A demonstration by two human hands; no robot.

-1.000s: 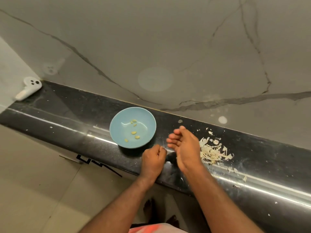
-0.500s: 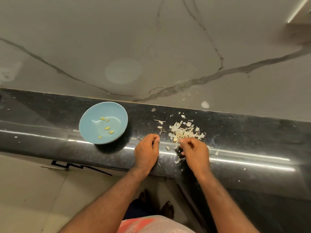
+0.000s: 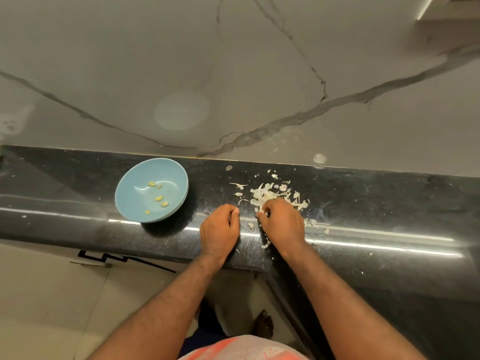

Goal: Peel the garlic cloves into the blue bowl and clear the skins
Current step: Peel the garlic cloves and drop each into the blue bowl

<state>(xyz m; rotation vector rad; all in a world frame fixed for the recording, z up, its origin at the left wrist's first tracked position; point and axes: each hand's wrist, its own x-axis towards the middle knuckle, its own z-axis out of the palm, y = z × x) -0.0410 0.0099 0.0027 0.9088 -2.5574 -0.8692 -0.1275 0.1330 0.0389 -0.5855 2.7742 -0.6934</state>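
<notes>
**Black polished stone counter (image 3: 389,203), garlic skins half gathered**

Right hand (image 3: 281,224) knuckles up, fingers curled down into the near edge of a heap of pale papery garlic skins (image 3: 270,194), pinching some. Left hand (image 3: 220,227) just beside it, resting near the counter's front edge, fingers curled, thumb against forefinger; cannot tell if holding something. Loose flakes scattered around both hands and back toward the wall. Well to the left, round pale blue bowl (image 3: 130,198) standing upright near the front edge, with a few small yellowish peeled garlic cloves (image 3: 159,198) inside. Behind, grey veined marble-look wall (image 3: 233,74); below, beige floor tiles (image 3: 52,294) and bare toes (image 3: 263,326).

Probably clearing skins now, with peeling seemingly finished. Possible trouble:

- Dry, light flakes apt to slip from a pinch or lift on a fast sweep, landing among the cloves or over the front edge onto the floor.
- Tiny bits near the lip easy to miss in the glare.
- Bowl liable to be knocked by a careless leftward sweep.
</notes>
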